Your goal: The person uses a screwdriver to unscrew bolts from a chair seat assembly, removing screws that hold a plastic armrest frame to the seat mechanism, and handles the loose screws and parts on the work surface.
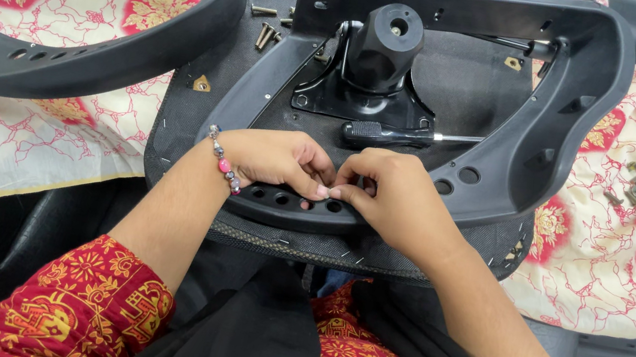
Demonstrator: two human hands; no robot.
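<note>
The left hand (277, 161) and the right hand (391, 196) are meeting fingertip to fingertip on the near rim of the black armrest frame (516, 144), pinching together over one of its holes; whatever small part they may be gripping is hidden by the fingers. A beaded bracelet (223, 160) is circling the left wrist. Just beyond the hands, inside the frame, a black-handled screwdriver (395, 135) is lying across the seat underside, next to the black tilt mechanism (377, 63). Loose screws (267, 32) are lying beyond the frame's left arm. A second armrest frame (52, 53) is resting well left of the first, on the patterned cloth (632, 277).
</note>
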